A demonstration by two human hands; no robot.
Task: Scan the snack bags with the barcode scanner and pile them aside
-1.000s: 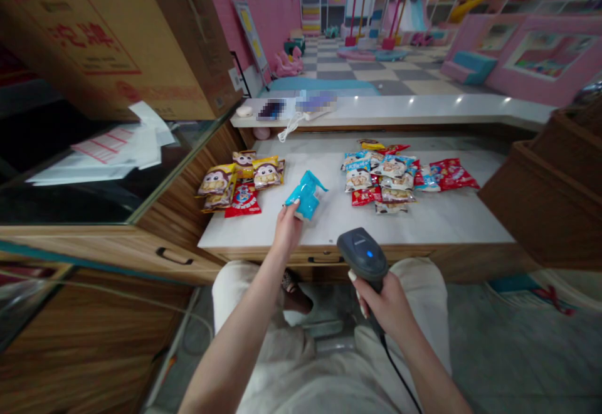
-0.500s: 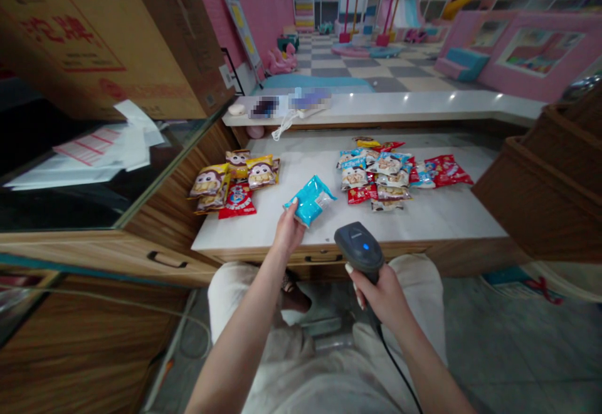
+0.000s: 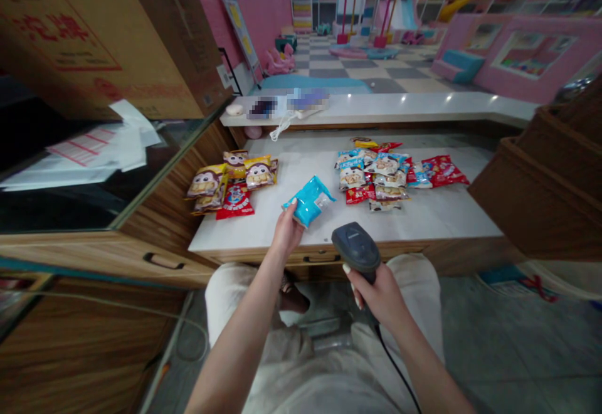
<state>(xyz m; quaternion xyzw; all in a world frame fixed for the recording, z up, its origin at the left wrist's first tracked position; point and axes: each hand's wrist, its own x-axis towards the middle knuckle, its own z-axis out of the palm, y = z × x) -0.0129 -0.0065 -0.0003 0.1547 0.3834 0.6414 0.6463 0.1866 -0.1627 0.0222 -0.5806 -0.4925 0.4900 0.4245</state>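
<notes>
My left hand [image 3: 286, 233] is shut on a blue foil snack packet [image 3: 308, 201], holding it just above the white counter top [image 3: 423, 216]. A little to the right, my right hand [image 3: 380, 298] grips a dark grey handheld barcode scanner [image 3: 356, 249] by its handle, with the head pointing forward and a black cable [image 3: 397, 370] trailing down. The scanner's head is apart from the packet. Yellow and red snack packets with a monkey print [image 3: 230, 182] lie left of my hands, and a larger pile of mixed snack packets [image 3: 376, 179] lies to the right.
A large cardboard box [image 3: 103, 44] sits on a glass display case [image 3: 79, 163] holding papers at the left. A white ledge [image 3: 385, 108] with blurred items runs behind the counter. A wooden shelf unit [image 3: 527, 188] stands at the right, and a pink play area lies beyond.
The blue packet has turned in my left hand, and its pale end now points right toward the scanner. The view has drifted slightly, shifting the counter left in the frame.
</notes>
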